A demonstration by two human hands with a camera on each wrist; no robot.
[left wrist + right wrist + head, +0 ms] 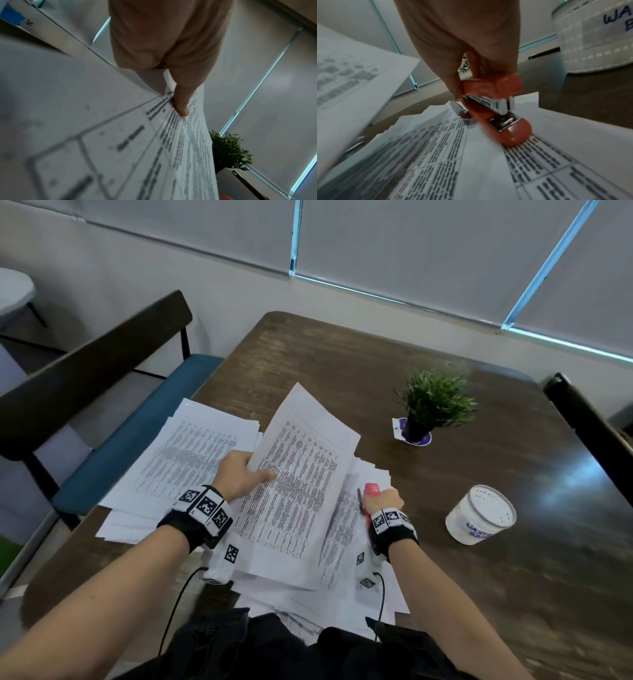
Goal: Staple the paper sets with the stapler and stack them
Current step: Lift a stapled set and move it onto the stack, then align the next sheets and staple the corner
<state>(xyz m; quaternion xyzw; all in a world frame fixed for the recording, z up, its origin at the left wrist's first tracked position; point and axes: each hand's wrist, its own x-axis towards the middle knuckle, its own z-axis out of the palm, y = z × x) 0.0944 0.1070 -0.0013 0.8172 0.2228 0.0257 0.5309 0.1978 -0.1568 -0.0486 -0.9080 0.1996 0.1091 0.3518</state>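
We judge a set between stapling and stacking: our left hand (236,474) pinches the paper set (298,474), our right hand (383,501) grips the stapler (496,108), the stack (191,453) at ten o'clock next.

One stapler (496,108), one potted plant (433,402), one white tub (481,514), two hands, and many loose sheets (191,453), too overlapped to count.

Mid-frame in the head view, on the table (308,354): loose sheets (191,453) at left, lifted paper set (301,474) centre, stapler (371,491) just right. Further right, a container (481,513); above it, toward centre, a potted plant (433,402). Far left, a bench (137,422).
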